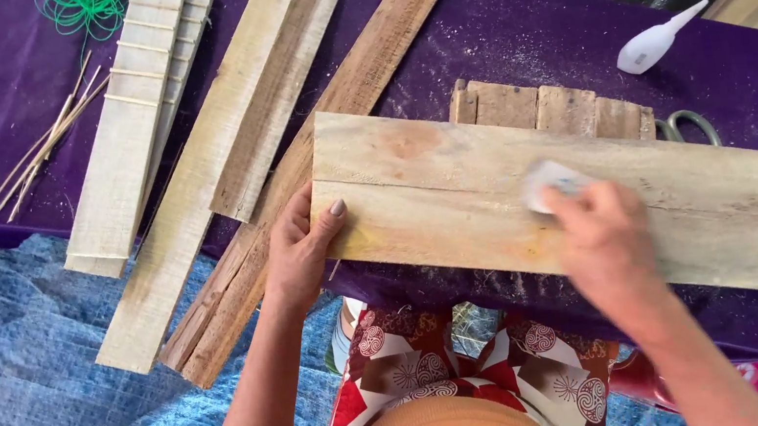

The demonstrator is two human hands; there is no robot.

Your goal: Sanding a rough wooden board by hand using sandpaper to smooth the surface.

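Head view: we have a wide pale wooden board [595, 202] lying across the purple cloth [522, 35] on the table, near edge overhanging toward our lap. Left hand [300, 249] clamps the board's left end, thumb on top, fingers wrapped under the edge. Right hand [605, 236] sits on the board's top face, fingers closed on a small pale pad [548, 184] pressed flat to the wood; hand is motion-blurred, so we can't tell what the pad is made of. Hands well apart, both on the same board.

Just behind the board: a small panel of short brown slats [547, 105], touching or nearly touching its far edge. Scissors [688, 125] partly hidden beside that. White squeeze bottle [657, 43] farther back right. Left of us: several long planks [221, 146] fanned diagonally, thin sticks [44, 146], green cord [88, 5], blue tarp [35, 370] below.
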